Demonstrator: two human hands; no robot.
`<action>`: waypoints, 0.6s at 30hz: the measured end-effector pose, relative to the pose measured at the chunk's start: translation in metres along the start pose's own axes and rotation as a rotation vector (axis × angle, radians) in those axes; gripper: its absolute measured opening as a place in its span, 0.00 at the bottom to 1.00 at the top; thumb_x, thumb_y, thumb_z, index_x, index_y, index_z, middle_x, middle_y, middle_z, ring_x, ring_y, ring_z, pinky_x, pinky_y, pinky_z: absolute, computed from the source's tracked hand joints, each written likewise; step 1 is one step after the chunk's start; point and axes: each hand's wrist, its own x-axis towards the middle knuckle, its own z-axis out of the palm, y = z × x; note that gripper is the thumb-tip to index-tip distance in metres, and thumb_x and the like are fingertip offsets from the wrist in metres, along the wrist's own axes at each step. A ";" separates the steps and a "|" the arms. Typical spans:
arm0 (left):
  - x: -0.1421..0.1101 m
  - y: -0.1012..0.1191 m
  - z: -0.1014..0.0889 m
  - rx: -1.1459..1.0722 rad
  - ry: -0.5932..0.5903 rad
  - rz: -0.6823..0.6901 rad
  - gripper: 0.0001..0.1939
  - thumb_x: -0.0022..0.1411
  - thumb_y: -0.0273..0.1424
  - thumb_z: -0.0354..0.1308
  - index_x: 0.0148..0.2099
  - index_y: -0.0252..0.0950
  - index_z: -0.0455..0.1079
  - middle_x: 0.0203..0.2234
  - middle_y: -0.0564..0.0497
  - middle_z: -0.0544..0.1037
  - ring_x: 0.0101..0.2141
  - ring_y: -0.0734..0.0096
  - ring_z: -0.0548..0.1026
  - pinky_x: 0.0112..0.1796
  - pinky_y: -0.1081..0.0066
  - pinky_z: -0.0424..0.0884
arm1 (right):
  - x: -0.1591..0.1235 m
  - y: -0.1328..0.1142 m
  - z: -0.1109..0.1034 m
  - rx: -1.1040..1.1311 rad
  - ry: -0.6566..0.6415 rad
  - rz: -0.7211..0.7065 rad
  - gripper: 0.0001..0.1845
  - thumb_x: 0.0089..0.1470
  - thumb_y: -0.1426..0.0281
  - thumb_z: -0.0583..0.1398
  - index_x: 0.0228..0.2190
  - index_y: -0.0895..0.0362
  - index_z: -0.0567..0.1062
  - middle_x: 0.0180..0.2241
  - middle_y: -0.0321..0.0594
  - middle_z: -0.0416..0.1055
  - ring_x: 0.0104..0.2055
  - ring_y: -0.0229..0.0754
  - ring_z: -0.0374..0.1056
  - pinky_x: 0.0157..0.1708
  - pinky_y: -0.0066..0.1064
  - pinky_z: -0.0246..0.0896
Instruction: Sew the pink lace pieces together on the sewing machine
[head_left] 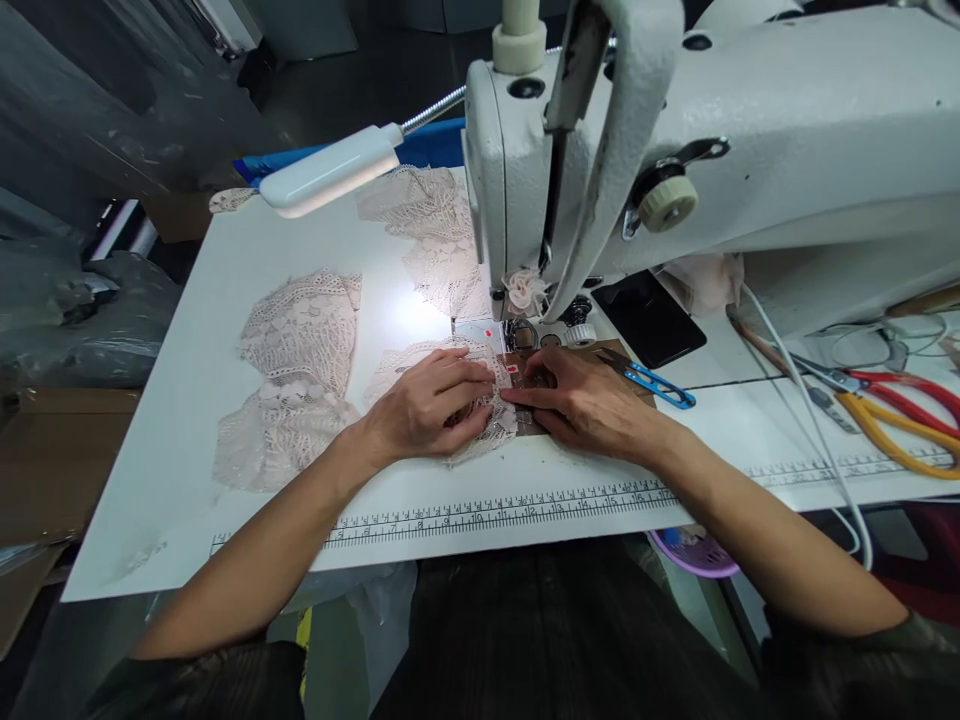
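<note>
A pale pink lace piece (390, 366) lies on the table in front of the sewing machine's needle area. My left hand (431, 400) rests over it, fingers curled and pressed together on the lace near its right part. From the other side, my right hand (581, 400) meets the right edge of the same lace, its fingers bent and drawn together at that edge. The fingertips of both hands almost touch. Just behind them stands the white sewing machine (517, 170), with the presser foot area (519, 333) partly hidden.
More lace pieces (304, 335) lie to the left, others (442, 235) behind. A lamp (334, 170) hangs over the table. On the right are blue thread snips (660, 384), a black phone (651, 318), scissors (900, 400) and a white cable (806, 390). A printed ruler (480, 518) runs along the front edge.
</note>
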 end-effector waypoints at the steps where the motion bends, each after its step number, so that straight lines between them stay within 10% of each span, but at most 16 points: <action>1: 0.001 0.000 -0.001 0.028 -0.001 -0.023 0.06 0.61 0.26 0.60 0.42 0.33 0.71 0.37 0.46 0.81 0.38 0.66 0.80 0.46 0.59 0.77 | 0.000 -0.001 0.000 -0.002 0.007 0.003 0.19 0.59 0.73 0.56 0.48 0.48 0.78 0.46 0.48 0.65 0.47 0.46 0.64 0.41 0.35 0.65; 18: -0.001 0.003 0.001 0.286 -0.226 -0.136 0.13 0.67 0.31 0.52 0.50 0.31 0.69 0.50 0.39 0.76 0.41 0.57 0.74 0.38 0.59 0.68 | -0.002 0.000 0.004 0.032 0.071 -0.003 0.20 0.58 0.74 0.55 0.47 0.49 0.79 0.45 0.47 0.65 0.46 0.45 0.65 0.43 0.37 0.66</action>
